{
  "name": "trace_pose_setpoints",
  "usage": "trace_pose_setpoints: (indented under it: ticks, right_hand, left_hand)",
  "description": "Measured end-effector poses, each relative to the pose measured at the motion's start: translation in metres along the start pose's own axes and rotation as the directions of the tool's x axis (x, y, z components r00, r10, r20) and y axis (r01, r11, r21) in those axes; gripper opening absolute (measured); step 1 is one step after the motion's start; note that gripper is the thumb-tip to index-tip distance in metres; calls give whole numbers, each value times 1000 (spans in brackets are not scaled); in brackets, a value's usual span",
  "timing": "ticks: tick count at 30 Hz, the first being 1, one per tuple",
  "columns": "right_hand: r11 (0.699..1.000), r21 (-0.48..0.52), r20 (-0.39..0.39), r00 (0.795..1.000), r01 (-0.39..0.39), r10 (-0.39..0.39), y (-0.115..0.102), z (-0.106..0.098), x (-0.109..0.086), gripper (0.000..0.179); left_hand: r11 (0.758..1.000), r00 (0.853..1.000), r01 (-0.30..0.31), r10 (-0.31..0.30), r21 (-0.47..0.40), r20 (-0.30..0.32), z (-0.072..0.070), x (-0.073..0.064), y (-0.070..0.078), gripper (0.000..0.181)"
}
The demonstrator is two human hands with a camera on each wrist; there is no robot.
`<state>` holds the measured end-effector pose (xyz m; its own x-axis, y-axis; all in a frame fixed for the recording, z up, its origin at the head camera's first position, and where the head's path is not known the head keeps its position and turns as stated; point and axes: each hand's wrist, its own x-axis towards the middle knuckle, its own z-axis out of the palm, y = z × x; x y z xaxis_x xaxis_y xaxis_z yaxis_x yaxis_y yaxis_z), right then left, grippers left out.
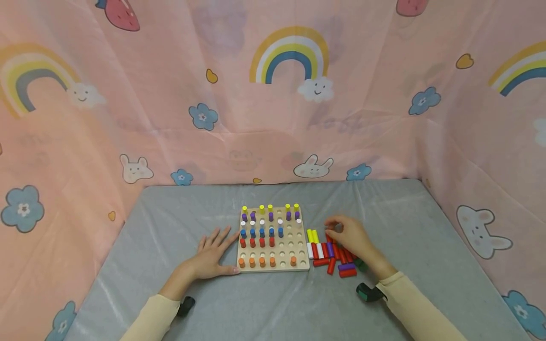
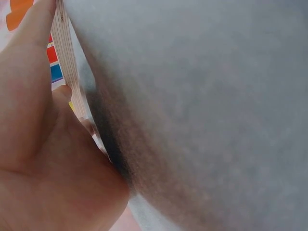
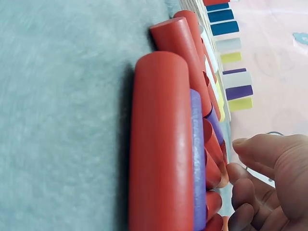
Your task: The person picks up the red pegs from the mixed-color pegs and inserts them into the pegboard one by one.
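A wooden pegboard [image 1: 273, 271] lies on the table with rows of coloured pegs standing in its holes. Along its left edge rests my left hand [image 1: 213, 255], fingers spread, thumb at the near left corner. To the right of the board lies a loose heap of pegs, mostly red, such as one red peg [image 3: 161, 144] beside a purple peg [image 3: 198, 159]. My right hand [image 1: 351, 239] hovers over the far side of this heap, fingers bent, with a gap between thumb and forefinger. In the right wrist view the fingertips [image 3: 236, 171] are close behind the red pegs.
Two yellow pegs [image 1: 313, 236] lie close to the board's right edge. Green pegs [image 1: 360, 264] show partly under the right wrist. Grey cloth [image 1: 200, 203] covers the table, and a pink printed curtain [image 1: 273, 132] stands behind and at both sides.
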<state>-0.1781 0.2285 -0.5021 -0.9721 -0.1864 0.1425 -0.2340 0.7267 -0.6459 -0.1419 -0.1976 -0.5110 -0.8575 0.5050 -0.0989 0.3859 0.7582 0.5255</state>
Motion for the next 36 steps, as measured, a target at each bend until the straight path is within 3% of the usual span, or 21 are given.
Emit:
trace_pose_setpoints:
  ticks: [15, 23, 36]
  right_hand:
    - [996, -90, 49, 999, -5, 10, 2, 7, 4, 14]
    - [995, -97, 73, 997, -16, 23, -2, 11, 7, 18]
    - [995, -98, 41, 999, -2, 6, -6, 12, 9, 15]
  left_hand:
    - [999, 999, 35, -35, 10, 25, 0, 1, -1, 102]
    - [1000, 1000, 29, -29, 0, 8, 3, 2, -4, 102]
    - [999, 999, 29, -29, 18, 13, 4, 3, -6, 103]
